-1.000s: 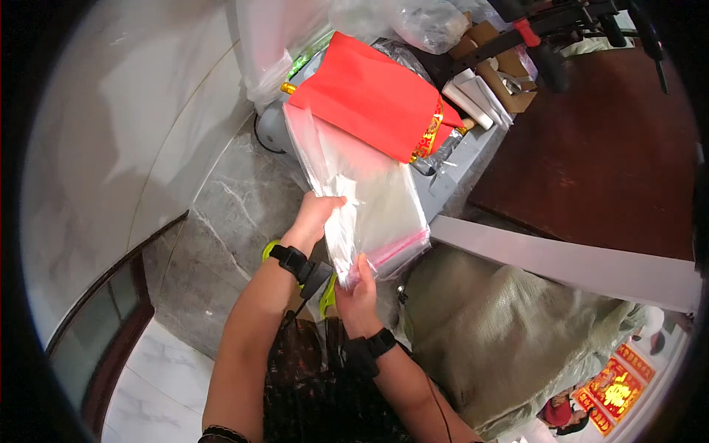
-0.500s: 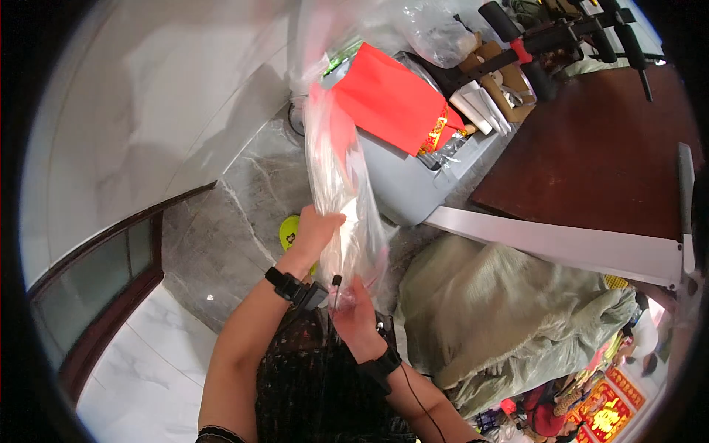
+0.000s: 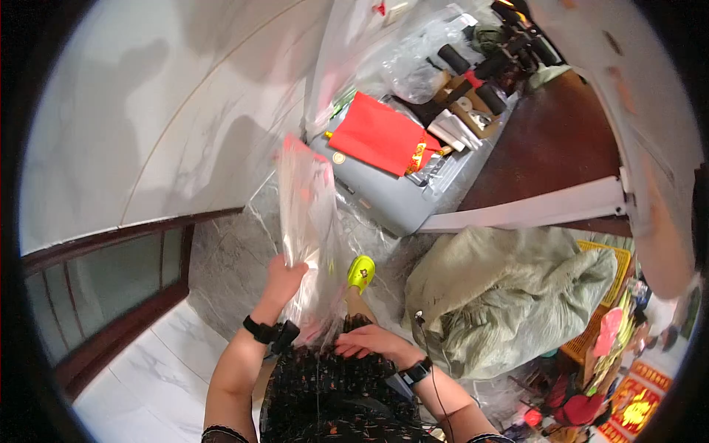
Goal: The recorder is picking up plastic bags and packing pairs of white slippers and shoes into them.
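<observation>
A long clear plastic bag [image 3: 306, 210] with pink at its upper end hangs in front of me, gathered in my left hand [image 3: 284, 280], whose fingers are closed round its side. Its lower end reaches down to my dark patterned dress [image 3: 329, 391]. Beside that lower end, my right hand [image 3: 369, 342] lies against the dress with fingers stretched out, holding nothing that I can see. A yellow-green clog [image 3: 361, 273] on my foot shows just right of the bag.
Ahead stands a grey case [image 3: 384, 199] bearing a red paper bag [image 3: 384, 133], white packets [image 3: 454, 131] and a cardboard box [image 3: 473, 111]. A greenish cloth-covered heap [image 3: 502, 303] lies to the right, next to a yellow basket [image 3: 617, 269]. A tiled wall [image 3: 155, 125] rises at left.
My right hand has left the bag's lower part and moved down to the dress, its fingers straightened. My left hand still grips the bag. The view has shifted, and the clog now shows more fully.
</observation>
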Motion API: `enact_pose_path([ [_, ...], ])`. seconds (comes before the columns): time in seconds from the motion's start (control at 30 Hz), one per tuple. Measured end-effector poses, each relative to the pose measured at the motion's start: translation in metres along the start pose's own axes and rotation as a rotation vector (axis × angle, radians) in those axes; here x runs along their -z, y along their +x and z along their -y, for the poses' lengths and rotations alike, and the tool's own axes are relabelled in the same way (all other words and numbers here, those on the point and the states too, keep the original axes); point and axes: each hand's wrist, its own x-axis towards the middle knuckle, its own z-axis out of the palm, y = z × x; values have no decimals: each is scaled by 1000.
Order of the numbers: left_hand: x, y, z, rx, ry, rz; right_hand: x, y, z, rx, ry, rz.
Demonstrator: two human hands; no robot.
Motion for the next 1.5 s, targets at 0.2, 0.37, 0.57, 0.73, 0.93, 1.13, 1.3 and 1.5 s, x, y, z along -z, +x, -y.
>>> enact_pose_path([
  [0.2,61,-87,-68,48,-108,243,29,20,-32,543,303,-529],
  [0.37,142,-198,-162,35,-329,459,22,68,-42,395,769,-451],
  [0.57,232,-265,-185,36,-398,529,-124,9,-51,920,925,-11],
  [0.73,215,-275,-199,-130,-121,641,-147,-105,-69,1257,888,519],
  [0.93,114,-269,-197,-99,-31,900,-110,-194,-163,1262,660,-323],
  [1.13,-28,-327,-229,-257,70,1033,-90,-305,-288,1453,802,-582],
  [1.3,-176,-407,-256,-278,69,1031,-3,-371,-382,1609,847,-578],
  [1.5,-359,-525,-281,-243,-42,1020,121,-504,-497,1551,806,-620],
])
